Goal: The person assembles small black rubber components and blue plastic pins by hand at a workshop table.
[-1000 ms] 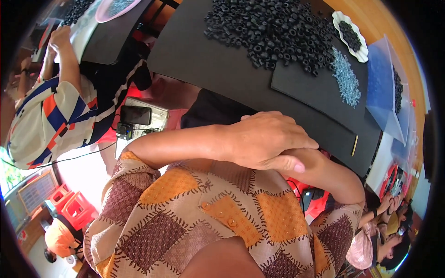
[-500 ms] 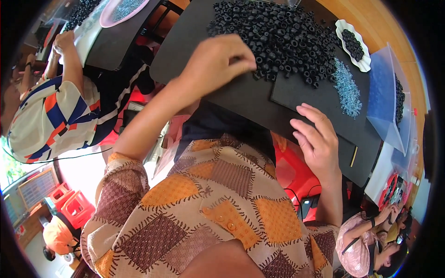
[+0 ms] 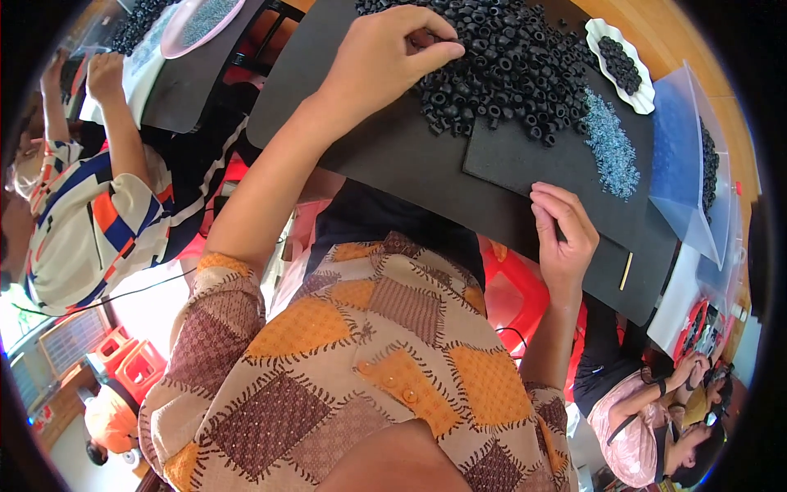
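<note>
Saw the dark bench [image 3: 410,160] spread across the upper middle, with a co-worker [image 3: 90,246] in a patterned shirt off to the left. Found the black hollow beads [image 3: 516,74], the pieces being worked with, heaped over the bench's far part. Noted a translucent blue box [image 3: 684,135] standing along the right side, and a dark flat board [image 3: 508,156] lying against the heap's near edge. Spotted a red stool [image 3: 512,295] below, partly hidden by the bench. Saw the left hand [image 3: 389,57] over the heap, curled, blocking some beads from view, and the right hand [image 3: 567,234] loosely bent at the board's near edge; could not tell whether gripping anything with either. Found a white scalloped dish [image 3: 645,100] beyond, holding black pieces, then pale-blue grains [image 3: 611,156] and a thin yellow stick [image 3: 626,271].
</note>
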The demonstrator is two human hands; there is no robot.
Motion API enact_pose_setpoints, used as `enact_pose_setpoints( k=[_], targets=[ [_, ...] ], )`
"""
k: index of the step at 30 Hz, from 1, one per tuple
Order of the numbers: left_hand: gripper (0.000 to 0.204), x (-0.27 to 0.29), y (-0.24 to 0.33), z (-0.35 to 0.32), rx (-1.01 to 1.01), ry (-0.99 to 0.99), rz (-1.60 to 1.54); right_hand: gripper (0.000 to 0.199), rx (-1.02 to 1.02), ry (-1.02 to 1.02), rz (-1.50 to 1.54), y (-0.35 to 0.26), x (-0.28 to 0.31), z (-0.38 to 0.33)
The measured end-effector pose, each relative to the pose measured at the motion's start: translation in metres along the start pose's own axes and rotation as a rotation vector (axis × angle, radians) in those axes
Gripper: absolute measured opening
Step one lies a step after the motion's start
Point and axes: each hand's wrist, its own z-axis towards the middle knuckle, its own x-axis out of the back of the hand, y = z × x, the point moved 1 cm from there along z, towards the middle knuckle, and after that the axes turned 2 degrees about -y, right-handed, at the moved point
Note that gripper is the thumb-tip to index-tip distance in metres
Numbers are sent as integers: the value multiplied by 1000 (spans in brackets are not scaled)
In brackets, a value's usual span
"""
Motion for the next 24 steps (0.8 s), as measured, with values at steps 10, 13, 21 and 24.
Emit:
enact_pose_setpoints(
  k=[10, 13, 21, 24],
  targets=[
    [21, 11, -25, -45, 413, -177, -1119, 18, 57, -3, 97, -29, -35, 48],
    [23, 9, -26, -55, 420, -248, -1388, 22, 50, 23, 119, -45, -45, 74],
    [31, 8, -13, -84, 493, -347, -1600, 28, 96, -15, 338, -72, -75, 101],
    [29, 10, -4, -95, 504, -273, -1410, 26, 227, 71, 283, -73, -79, 94]
  ],
)
